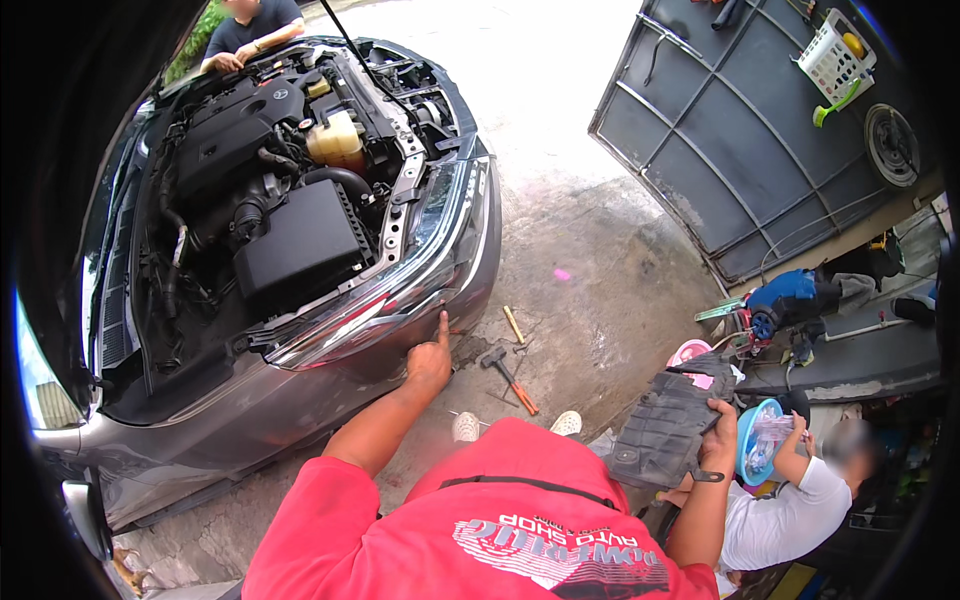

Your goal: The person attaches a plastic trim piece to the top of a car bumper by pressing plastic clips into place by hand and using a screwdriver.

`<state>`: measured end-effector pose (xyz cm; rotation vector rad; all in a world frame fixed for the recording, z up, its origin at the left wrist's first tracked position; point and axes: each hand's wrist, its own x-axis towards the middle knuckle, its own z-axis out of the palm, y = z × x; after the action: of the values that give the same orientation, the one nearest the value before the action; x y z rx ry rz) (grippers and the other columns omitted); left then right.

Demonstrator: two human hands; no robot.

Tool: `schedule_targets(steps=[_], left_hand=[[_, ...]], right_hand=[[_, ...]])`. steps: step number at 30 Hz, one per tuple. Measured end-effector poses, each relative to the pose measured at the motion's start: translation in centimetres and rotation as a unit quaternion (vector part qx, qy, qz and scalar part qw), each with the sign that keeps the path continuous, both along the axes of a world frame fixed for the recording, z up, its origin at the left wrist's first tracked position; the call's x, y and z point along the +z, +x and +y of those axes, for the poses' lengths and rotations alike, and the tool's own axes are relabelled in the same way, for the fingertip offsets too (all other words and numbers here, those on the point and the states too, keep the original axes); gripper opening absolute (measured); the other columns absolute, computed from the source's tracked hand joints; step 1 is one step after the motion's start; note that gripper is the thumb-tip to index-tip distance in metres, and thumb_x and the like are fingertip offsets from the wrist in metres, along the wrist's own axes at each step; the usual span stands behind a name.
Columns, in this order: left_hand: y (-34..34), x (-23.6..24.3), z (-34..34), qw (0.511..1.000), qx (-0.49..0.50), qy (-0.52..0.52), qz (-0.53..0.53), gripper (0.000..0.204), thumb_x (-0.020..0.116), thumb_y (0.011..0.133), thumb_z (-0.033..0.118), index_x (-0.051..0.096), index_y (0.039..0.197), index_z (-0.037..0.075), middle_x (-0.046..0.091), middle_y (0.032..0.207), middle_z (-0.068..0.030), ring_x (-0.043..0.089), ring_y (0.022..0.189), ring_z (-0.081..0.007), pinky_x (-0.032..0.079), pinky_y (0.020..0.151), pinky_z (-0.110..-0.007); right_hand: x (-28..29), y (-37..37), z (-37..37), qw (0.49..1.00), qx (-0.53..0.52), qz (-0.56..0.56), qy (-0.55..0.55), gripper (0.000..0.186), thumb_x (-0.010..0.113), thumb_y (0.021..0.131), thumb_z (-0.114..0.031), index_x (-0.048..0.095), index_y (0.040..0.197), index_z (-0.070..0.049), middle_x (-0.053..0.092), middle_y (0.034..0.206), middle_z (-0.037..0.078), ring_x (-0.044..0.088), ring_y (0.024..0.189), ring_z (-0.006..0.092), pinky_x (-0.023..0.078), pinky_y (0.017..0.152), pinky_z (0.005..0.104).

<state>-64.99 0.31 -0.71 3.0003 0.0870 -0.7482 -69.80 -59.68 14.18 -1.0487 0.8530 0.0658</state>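
Note:
My left hand (430, 366) reaches to the front corner of a grey car, its index finger stretched out at the bumper (458, 285) just below the headlight (335, 340). The other fingers are curled, and nothing is held. Whether the fingertip touches the bumper I cannot tell. On the right, my right hand (719, 438) grips the edge of a black ribbed plastic panel (655, 428), with a small dark tab by my wrist. The car's engine bay (240, 140) is uncovered, showing a black engine cover, a black airbox (300, 243) and a yellowed fluid reservoir (337, 140).
A hammer (510, 381) with an orange-ended handle and a yellow-handled tool (514, 325) lie on the concrete by my feet. Another person (250, 35) leans on the car's far side. At right, a person in white (790, 510) works at a blue basin (745, 445), near a metal gate (740, 130).

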Motion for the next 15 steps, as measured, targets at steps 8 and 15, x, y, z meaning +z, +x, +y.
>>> schedule_targets(steps=[8,15], left_hand=[[-0.6,-2.6,-3.2,0.993,0.119,0.0,-0.015,0.115,0.066,0.095,0.014,-0.019,0.17,-0.003,0.079,0.101,-0.0277,0.08,0.084,-0.0397,0.065,0.079,-0.052],[1.3,3.3,-9.6,0.952,0.304,-0.008,-0.025,0.113,0.071,0.091,0.023,-0.005,0.173,0.001,0.078,0.109,-0.0289,0.078,0.098,-0.0435,0.062,0.093,-0.053]], right_hand=[[-4.7,11.8,-7.4,0.998,0.025,0.019,0.048,0.051,0.065,0.078,-0.013,0.065,0.128,0.001,0.072,0.123,0.021,0.071,0.111,0.0423,0.056,0.106,0.056],[-11.6,27.1,-19.3,0.993,0.057,-0.048,0.09,0.038,0.063,0.075,-0.012,0.064,0.11,0.001,0.071,0.113,0.017,0.069,0.107,0.0393,0.055,0.107,0.0533]])
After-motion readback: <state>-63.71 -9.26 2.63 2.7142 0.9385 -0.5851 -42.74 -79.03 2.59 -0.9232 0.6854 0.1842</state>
